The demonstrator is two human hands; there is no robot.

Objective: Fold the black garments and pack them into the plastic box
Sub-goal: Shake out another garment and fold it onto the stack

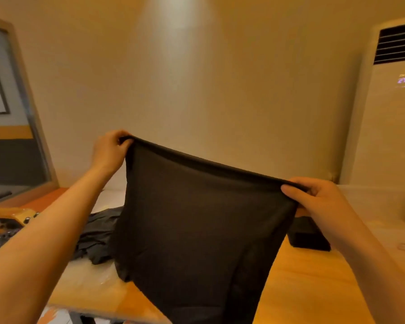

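Two hands, left hand [110, 148] and right hand [313, 197], pinch a thin, matte black garment [197, 218] taut by its rolled top edge above a glossy wooden table [302, 288].

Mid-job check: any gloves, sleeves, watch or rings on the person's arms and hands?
No. Both forearms are bare to the frame edge, no sleeves in view. The left hand and right hand wear no gloves; no watch, bracelet or ring shows.

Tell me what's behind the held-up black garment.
Left of the held garment, a crumpled black pile peeks out; right, a black block-shaped item. Whatever lies on the table between is covered.
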